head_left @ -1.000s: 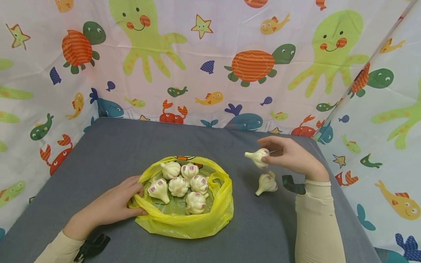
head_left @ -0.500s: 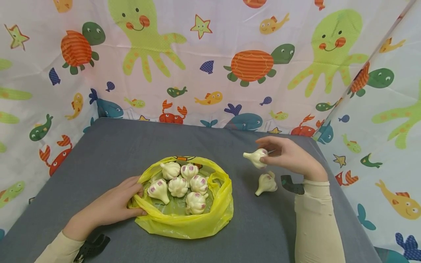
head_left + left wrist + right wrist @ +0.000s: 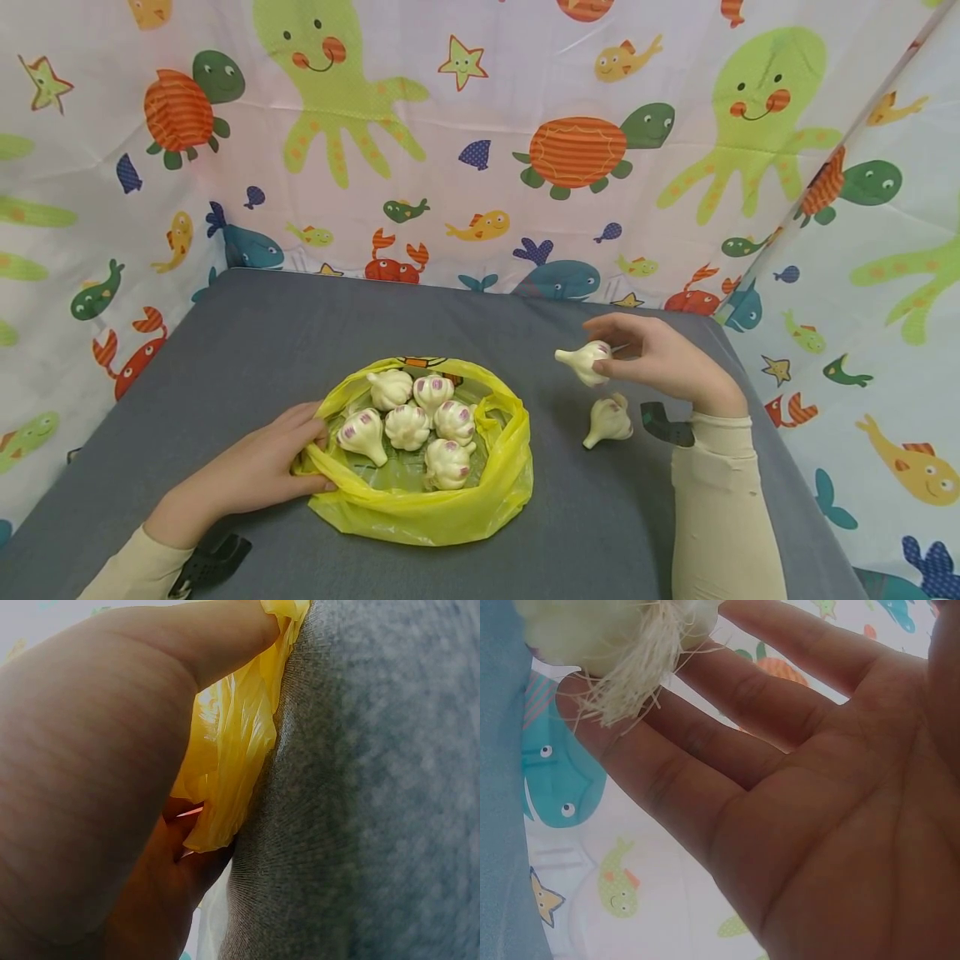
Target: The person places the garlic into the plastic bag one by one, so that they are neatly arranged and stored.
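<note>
My left hand grips the left rim of a yellow plastic bag, its thumb outside and its fingers over the edge. Inside the wide mouth of the bag lie several white garlic bulbs with purple patches. To the right, my right hand pinches one garlic bulb between thumb and fingers, stem pointing left. Dry root hairs of that bulb show against the fingers in the right wrist view. Just below it on the table lies another garlic bulb, stem toward the lower left.
A dark grey cloth covers the table. Curtains printed with sea animals stand along its back, left and right sides. A dark strap is at the left wrist and another strap at the right.
My right hand has shifted very slightly left with its garlic bulb. The left hand, the bag and the bulbs in it stay in place.
</note>
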Demonstrator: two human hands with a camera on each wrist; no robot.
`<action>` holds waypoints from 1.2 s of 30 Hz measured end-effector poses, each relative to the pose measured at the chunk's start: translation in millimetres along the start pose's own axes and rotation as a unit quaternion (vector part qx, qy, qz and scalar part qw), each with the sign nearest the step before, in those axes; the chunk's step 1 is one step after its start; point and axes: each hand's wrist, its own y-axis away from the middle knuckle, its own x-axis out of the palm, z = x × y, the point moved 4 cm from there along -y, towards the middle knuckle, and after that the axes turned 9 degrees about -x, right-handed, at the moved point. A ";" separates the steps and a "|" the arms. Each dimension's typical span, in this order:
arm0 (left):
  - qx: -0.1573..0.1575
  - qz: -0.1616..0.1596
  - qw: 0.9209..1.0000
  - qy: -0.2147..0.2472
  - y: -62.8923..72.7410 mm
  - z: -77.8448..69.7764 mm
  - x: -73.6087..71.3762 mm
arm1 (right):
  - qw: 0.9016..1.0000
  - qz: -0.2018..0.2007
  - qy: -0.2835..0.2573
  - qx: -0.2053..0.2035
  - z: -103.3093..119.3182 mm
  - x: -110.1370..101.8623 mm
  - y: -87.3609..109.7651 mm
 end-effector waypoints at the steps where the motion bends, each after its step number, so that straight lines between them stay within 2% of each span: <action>1: 0.000 0.000 1.000 -0.001 0.1 -0.6 -0.3 | 1.000 0.000 0.001 -0.001 0.2 0.2 -0.1; 27: 0.009 -0.012 1.000 0.001 0.2 -4.4 -3.5 | 0.999 0.013 0.006 -0.038 17.3 13.7 -9.3; 36: 0.008 -0.007 1.000 0.002 0.6 -6.2 -4.3 | 0.999 0.016 0.007 -0.034 26.0 20.1 -11.1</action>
